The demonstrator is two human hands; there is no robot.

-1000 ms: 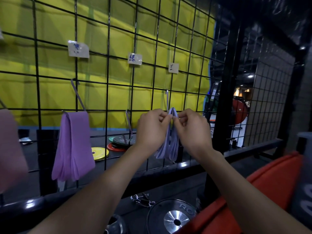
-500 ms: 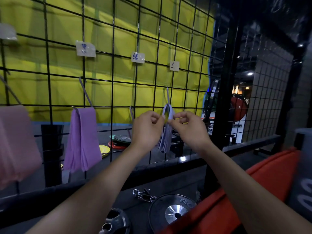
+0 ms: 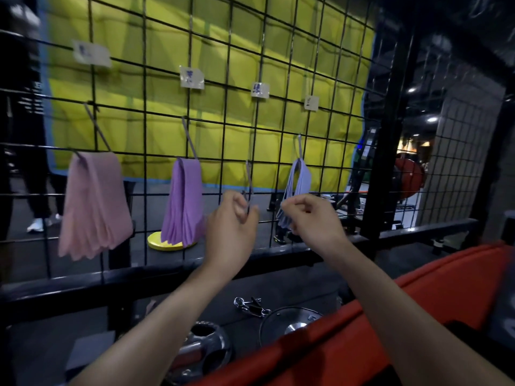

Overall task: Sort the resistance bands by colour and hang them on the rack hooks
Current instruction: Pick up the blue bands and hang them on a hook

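Head view, the only angle there is: the person faces a black wire grid rack (image 3: 231,112) with a yellow padded wall behind it. Small paper labels (image 3: 191,77) are stuck along an upper wire, one over each hook, which looks like why each colour sits where it does. The writing is too blurry to read, though.

Three bunches are already up. The pink bands (image 3: 93,204) hang folded over the far-left hook, the purple bands (image 3: 184,201) over the next one, and the pale blue-lilac bands (image 3: 299,179) over the right-most hook (image 3: 299,146). All are draped at the fold so they dangle free and don't slip off.

The hook between purple and blue (image 3: 249,176) has nothing on it, so that label's colour probably isn't hung yet.

The left hand (image 3: 232,229) is loosely curled, thumb and fingers together, right in front of the bare hook's tip. It doesn't seem to hold any band, but whether it touches the hook is hard to say. The right hand (image 3: 309,215) is also loosely curled and empty, just below and in front of the blue bunch's lower ends.

Below the rack there's a dark ledge with a metal clip (image 3: 250,305) and a weight plate (image 3: 289,324), plus something red (image 3: 418,302) at lower right.
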